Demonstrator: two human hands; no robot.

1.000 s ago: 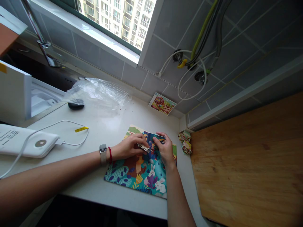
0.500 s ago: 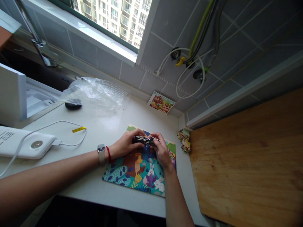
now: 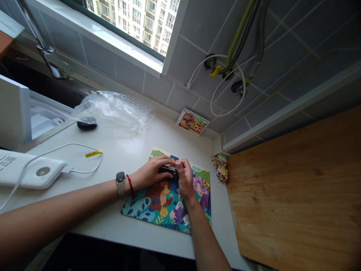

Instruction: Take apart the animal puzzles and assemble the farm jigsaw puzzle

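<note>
My left hand is closed around a stack of thin, dark-edged pieces, which look like jigsaw pieces. Thumb and fingers grip the stack from its two sides, just above the board. At its right end, my right hand is curled, with thumb and fingertips pressed together; what they pinch is hidden. Under both hands lies a colourful picture board with rabbits, plants and a bear-like animal. Part of its middle is covered by the hands.
Small piles of picture pieces sit beside a wooden board on the right. A farm picture card leans on the back wall. Clear plastic wrap, a black mouse-like object and a white power bank with cable lie left.
My right hand has moved slightly left and turned, its fingers curling in more. The dark piece seen between its fingers is now hidden. My left hand stays on the stack.
</note>
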